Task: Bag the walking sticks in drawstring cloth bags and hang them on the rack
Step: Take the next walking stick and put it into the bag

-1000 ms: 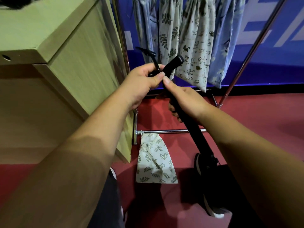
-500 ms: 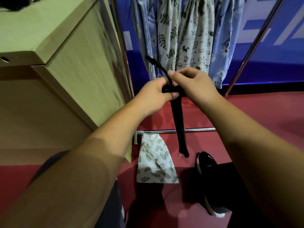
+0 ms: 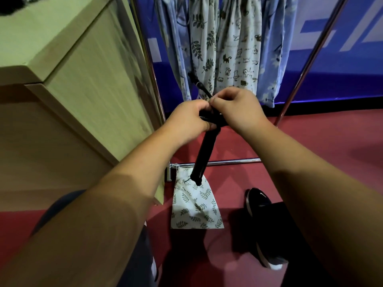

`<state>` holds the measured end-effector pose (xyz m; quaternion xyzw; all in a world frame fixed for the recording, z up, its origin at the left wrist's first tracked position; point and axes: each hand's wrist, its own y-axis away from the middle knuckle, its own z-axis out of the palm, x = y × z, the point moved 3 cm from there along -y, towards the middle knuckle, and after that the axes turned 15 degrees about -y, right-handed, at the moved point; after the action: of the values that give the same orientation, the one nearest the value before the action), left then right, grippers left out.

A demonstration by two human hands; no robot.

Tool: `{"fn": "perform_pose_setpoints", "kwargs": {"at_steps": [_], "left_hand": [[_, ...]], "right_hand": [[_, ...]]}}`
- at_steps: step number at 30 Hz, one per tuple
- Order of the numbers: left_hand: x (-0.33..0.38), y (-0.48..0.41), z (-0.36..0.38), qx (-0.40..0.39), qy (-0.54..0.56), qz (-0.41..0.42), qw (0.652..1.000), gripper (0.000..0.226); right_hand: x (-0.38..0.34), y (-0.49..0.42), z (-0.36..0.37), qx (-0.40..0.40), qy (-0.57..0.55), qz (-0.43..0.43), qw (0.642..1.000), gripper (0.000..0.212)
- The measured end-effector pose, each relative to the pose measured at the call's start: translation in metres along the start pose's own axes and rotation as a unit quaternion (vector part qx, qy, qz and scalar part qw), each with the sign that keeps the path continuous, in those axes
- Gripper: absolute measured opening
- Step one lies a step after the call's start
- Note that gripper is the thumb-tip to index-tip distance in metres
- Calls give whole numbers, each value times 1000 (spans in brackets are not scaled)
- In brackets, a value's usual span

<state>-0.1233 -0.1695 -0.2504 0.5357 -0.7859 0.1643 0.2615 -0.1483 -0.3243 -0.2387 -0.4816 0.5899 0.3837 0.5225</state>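
Black walking stick (image 3: pixel 204 156) hanging down, top end sitting between both fists, left hand (image 3: pixel 187 121) gripping it, right hand (image 3: pixel 238 109) curling fingers over it, tip pointing at near leaf-print bag (image 3: pixel 195 206) lying on floor.

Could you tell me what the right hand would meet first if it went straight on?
Its fingers point leftward, so the right hand would likely meet the left hand first; both grip the walking stick.

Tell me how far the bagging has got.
Done: several bags hang on the rack. In hand: left hand and right hand grip a bare black stick near its top. Left: get it into a bag, perhaps the leaf bag lying flat on the floor, then hang it.
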Motion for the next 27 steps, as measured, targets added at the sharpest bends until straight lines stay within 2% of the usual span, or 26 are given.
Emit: {"fn": "perform_pose_setpoints", "kwargs": {"at_steps": [5,11,15,16,19,20,22,24,25,27], "left_hand": [[-4,-1,-4,17,40,-28,999,30],[-13,0,-3,7,71,-60,996,31],[-16,6,-3,-8,137,-58,989,25],[-15,7,-3,-4,148,-61,987,24],[-13,12,-3,30,206,-93,974,26],[-14,12,-4,41,252,-117,960,29],[-20,12,-4,61,324,-151,932,32],[-26,11,-5,78,353,-169,917,28],[-30,11,-4,84,368,-176,909,25],[-38,13,3,87,414,-199,884,16]], "right_hand": [[1,-4,0,10,24,3,1000,9],[1,0,6,-9,74,-67,995,18],[6,-5,7,-11,54,-58,997,14],[7,-6,7,-7,66,-52,996,22],[12,-7,6,13,57,12,998,67],[17,-9,7,21,38,52,998,74],[29,-8,14,22,-22,143,989,78],[45,-2,25,-3,-90,210,974,76],[49,5,30,-27,-113,221,968,75],[61,17,41,-94,-89,207,970,84]]}}
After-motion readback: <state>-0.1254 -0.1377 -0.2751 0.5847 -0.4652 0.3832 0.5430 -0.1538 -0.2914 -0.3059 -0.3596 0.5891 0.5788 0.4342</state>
